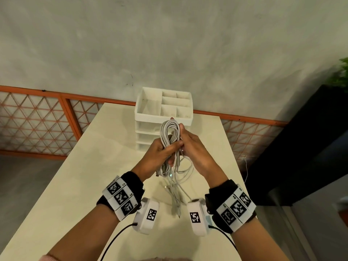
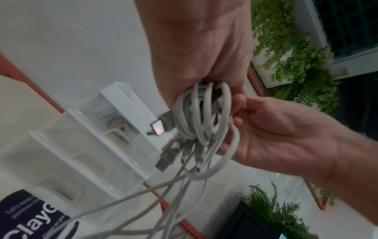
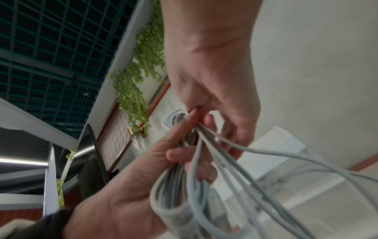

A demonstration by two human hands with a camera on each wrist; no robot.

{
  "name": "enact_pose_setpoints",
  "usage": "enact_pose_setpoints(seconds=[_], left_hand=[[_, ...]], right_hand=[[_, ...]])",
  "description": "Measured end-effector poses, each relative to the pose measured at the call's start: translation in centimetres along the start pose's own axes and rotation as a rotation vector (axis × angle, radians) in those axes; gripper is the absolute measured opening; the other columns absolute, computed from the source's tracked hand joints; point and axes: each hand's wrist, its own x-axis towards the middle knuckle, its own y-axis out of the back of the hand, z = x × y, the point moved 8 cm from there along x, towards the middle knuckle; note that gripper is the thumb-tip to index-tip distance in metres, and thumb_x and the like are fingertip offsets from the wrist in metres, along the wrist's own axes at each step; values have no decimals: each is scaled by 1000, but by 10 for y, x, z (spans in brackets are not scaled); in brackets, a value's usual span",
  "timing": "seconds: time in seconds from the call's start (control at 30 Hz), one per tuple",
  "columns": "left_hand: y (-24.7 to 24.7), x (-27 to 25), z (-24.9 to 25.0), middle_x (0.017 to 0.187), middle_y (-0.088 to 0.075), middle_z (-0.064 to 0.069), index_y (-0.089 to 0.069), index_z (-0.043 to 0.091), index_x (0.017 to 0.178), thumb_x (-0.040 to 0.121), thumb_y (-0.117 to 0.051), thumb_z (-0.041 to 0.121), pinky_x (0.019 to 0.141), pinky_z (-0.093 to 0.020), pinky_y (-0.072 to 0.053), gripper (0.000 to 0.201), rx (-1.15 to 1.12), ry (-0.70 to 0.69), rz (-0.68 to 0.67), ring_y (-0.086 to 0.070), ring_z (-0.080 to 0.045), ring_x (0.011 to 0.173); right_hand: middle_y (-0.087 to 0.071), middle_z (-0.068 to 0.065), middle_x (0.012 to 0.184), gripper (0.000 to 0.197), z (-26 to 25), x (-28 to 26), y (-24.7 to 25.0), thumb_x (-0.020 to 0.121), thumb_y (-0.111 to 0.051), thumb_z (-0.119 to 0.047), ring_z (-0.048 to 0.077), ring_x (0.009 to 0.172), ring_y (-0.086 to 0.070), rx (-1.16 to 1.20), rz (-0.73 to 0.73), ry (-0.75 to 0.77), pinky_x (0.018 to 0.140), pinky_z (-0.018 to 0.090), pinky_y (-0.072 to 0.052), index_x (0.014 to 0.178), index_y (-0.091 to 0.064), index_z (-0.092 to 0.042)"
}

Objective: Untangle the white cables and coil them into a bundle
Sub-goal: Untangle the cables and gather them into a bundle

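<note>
A coil of white cables [image 1: 169, 133] is held upright above the cream table [image 1: 84, 176]. My left hand [image 1: 164, 150] grips the coil around its middle from the left. My right hand [image 1: 183, 141] meets it from the right and pinches several strands, with one finger lying up along the loop. Loose ends [image 1: 175, 194] trail from the coil down onto the table. In the left wrist view the coil [image 2: 204, 113] shows grey USB plugs [image 2: 158, 127] sticking out beside it. The right wrist view shows strands [image 3: 206, 145] fanning out from my right hand's fingers [image 3: 206, 120].
A white drawer organiser [image 1: 139, 113] with open top compartments stands at the back of the table, just behind the hands. An orange lattice rail [image 1: 37, 119] runs along the wall. A black cabinet [image 1: 301, 147] stands right of the table.
</note>
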Motion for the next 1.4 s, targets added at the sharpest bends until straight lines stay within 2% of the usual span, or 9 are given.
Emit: enact_pose_setpoints(seconds=[0.17, 0.37, 0.53, 0.73, 0.9, 1.03, 1.13, 1.27, 1.4], left_hand=[[12, 8, 0, 42, -39, -1, -60, -7, 78, 93, -54, 29, 56, -39, -48, 40, -142, 44, 47, -47, -27, 45], [45, 12, 6, 38, -38, 3, -74, 9, 86, 93, -53, 33, 48, -25, -39, 32, -109, 43, 152, -39, -12, 36], [80, 16, 31, 40, -46, 9, -70, 2, 87, 95, -50, 31, 41, -20, -37, 36, -179, -24, 251, -35, -8, 38], [80, 20, 50, 70, -68, 3, -71, 16, 71, 95, -51, 23, 44, -23, -42, 33, -254, -120, 247, -37, -9, 42], [67, 24, 52, 76, -66, -4, -64, 16, 73, 96, -51, 20, 44, -25, -43, 27, -171, -146, 204, -37, -11, 42], [59, 23, 51, 74, -61, -11, -64, 16, 69, 96, -50, 20, 43, -25, -43, 31, -151, -162, 215, -35, -12, 42], [66, 22, 61, 72, -63, 0, -61, 12, 74, 96, -49, 21, 43, -24, -44, 27, -165, -204, 258, -36, -10, 42], [79, 22, 78, 74, -61, 2, -61, 19, 72, 97, -49, 25, 44, -23, -43, 28, -237, -251, 285, -35, -9, 44], [71, 24, 80, 72, -62, 2, -59, 14, 75, 97, -49, 23, 44, -22, -44, 25, -143, -249, 258, -36, -8, 42]], right_hand=[[-70, -2, 75, 64, 17, -8, -13, 86, -12, -66, 20, 79, -68, 13, -206, 9, 81, 46, -54, 111, -61, -34], [-71, -3, 87, 13, 43, -1, -5, 81, -73, -23, 7, 80, -65, -320, -501, -16, 79, 24, -51, 93, -69, -25], [-68, 0, 100, 22, 70, 2, 39, 95, -51, -17, 3, 86, -64, -167, -349, -30, 73, 21, -53, 107, -67, -8], [-59, -3, 107, 31, 99, -2, 60, 96, -44, -30, 12, 87, -55, 48, -66, -25, 64, 20, -53, 118, -65, -21], [-60, 2, 101, 35, 143, 1, 43, 100, -39, -28, 12, 72, -49, -394, -291, -140, 57, 16, -45, 131, -55, -23], [-50, 2, 108, 44, 173, 8, 44, 95, -51, -10, 17, 92, -52, -584, -374, -256, 67, 16, -43, 137, -43, -19], [-57, 2, 97, 45, 189, 13, 63, 80, -73, -12, 20, 92, -56, -671, -326, -301, 79, 26, -45, 122, -56, -14], [-66, 18, 87, 25, 208, 7, 86, 82, -64, 2, 30, 80, -61, -595, -132, -292, 64, 24, -47, 70, -62, -19], [-49, 12, 98, 26, 206, 9, 82, 80, -53, 7, 23, 87, -52, -722, -159, -242, 67, 25, -43, 91, -61, -15]])
